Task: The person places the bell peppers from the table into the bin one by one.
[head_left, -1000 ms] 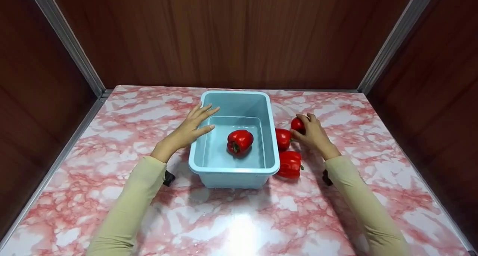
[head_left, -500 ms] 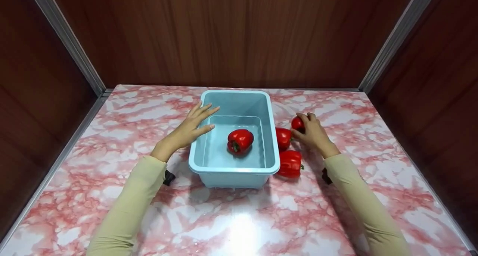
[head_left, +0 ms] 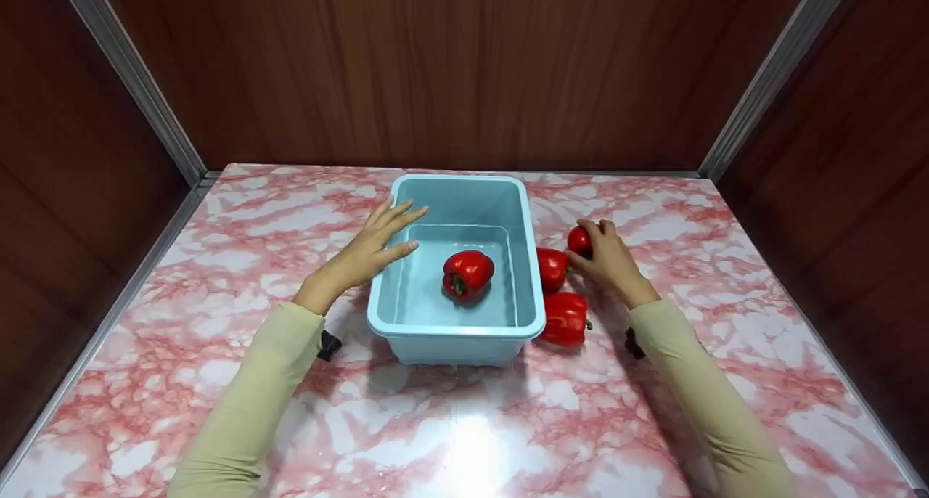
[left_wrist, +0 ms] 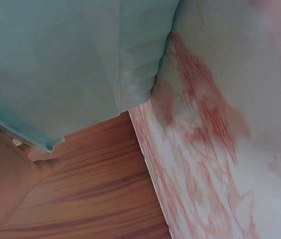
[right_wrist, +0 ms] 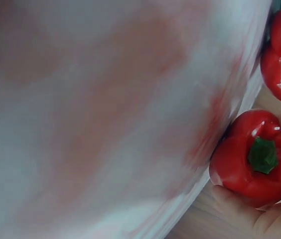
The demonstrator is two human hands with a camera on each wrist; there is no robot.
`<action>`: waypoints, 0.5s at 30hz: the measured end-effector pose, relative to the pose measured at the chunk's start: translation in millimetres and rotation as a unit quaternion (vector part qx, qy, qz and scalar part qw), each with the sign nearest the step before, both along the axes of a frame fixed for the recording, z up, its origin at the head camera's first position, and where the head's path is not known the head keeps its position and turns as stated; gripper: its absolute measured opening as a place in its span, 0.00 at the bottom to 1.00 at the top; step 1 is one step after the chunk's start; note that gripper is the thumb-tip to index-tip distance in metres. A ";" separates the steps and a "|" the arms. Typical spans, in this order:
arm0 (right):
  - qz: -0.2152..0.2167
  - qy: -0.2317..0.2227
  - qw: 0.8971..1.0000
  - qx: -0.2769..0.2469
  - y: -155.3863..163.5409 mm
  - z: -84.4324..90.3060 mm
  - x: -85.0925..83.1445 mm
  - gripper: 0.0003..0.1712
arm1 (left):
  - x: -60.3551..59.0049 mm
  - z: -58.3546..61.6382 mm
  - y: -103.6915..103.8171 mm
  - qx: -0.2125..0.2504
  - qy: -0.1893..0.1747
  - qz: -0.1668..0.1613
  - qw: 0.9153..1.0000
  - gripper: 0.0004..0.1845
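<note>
- Just right of the tub [head_left: 457,332], on or barely above the worktop [head_left: 312,425]: the held pepper [right_wrist: 232,162], clasped between the thumb and fingers of the right hand [head_left: 613,262].
- Probably light for its bulk, hollow and stiff-walled; likely slippery on the glossy skin, and bruisable or crackable if squeezed hard.
- Best grasped round the broad shoulders, palm over, rather than by the short green stem [right_wrist: 263,155].
- At the tub's left rim: the left hand [head_left: 363,247], fingers spread wide, nothing gripped.
- Inside the tub, on its floor: a lone pepper [head_left: 468,271], lobed and shiny, lying on its side.
- Beside the tub's right wall, partly hidden by the rim: a middle pepper [head_left: 551,269] and a near pepper [head_left: 565,319].
- Pale blue, smooth, seemingly plastic for the tub: deep, rectangular, round-cornered.
- Pink-and-white marbling across the worktop; dark wood grain on the back panel [head_left: 457,70].
</note>
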State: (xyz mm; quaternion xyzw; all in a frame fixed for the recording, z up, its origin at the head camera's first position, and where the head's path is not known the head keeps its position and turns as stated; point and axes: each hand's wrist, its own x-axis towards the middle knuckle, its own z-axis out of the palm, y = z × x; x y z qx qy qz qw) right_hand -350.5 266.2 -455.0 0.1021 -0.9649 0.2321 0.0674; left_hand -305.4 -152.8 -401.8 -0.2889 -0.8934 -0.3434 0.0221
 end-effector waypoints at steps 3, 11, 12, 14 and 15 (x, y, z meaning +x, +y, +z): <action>-0.005 -0.007 1.000 -0.003 -0.4 -0.2 -0.1 0.38 | -0.4 -0.1 -0.1 -0.002 -0.002 0.002 1.000 0.30; -0.017 -0.021 1.000 -0.006 -1.0 -0.1 -0.9 0.38 | 0.0 0.1 1.1 -0.005 -0.007 0.009 1.000 0.30; -0.018 -0.024 1.000 -0.007 -1.2 0.1 -0.9 0.38 | 0.0 -0.2 1.0 -0.005 -0.006 0.009 1.000 0.30; -0.021 -0.028 0.999 -0.008 -1.2 0.2 -1.0 0.38 | -0.1 0.0 0.7 -0.005 -0.004 0.009 1.000 0.30; -0.022 -0.028 0.999 -0.010 -1.3 0.4 -1.0 0.38 | 0.0 0.3 0.8 -0.006 -0.004 0.009 1.000 0.30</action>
